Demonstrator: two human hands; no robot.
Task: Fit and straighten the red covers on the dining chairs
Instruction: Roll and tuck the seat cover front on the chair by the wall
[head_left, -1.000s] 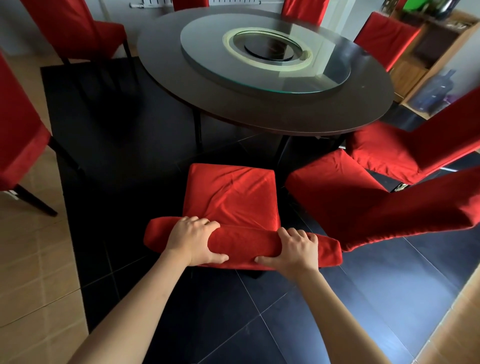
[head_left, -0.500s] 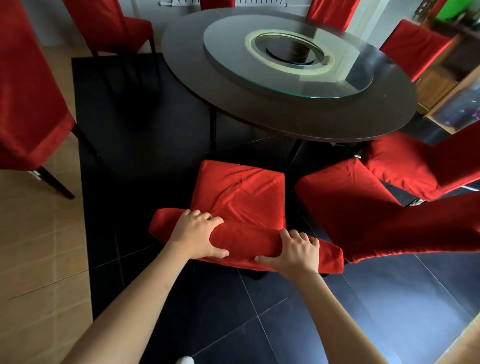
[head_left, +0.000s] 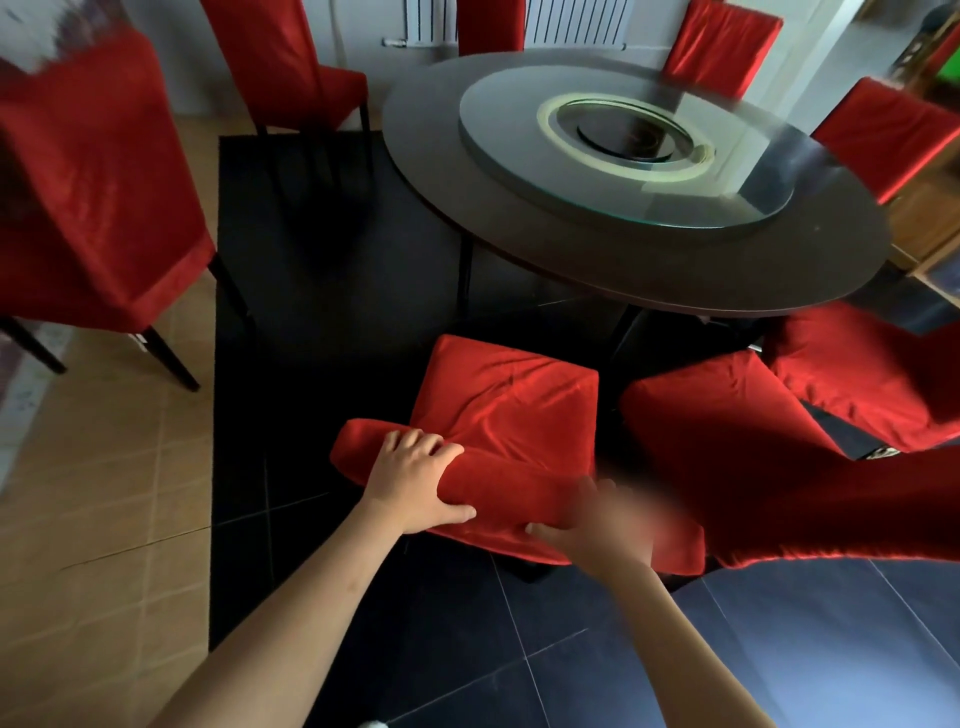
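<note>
Right below me stands a dining chair whose red cover (head_left: 511, 415) lies creased over the seat and wraps the top of the backrest. My left hand (head_left: 415, 480) grips the covered top of the backrest near its left end, fingers over the front and thumb at the back. My right hand (head_left: 597, 525) is on the same top edge further right, thumb at the back; it is blurred with motion, so its grip is unclear.
A round dark table (head_left: 649, 270) with a glass turntable (head_left: 628, 156) stands beyond the chair. Two red-covered chairs (head_left: 727, 415) crowd close on the right; others stand at the left (head_left: 98, 208) and around the far side. Black rug (head_left: 311, 291), tan tiles left.
The view has swung left and tilted up, showing more of the left chairs and the wall. My left hand keeps its grip; my right hand is now moving and blurred.
</note>
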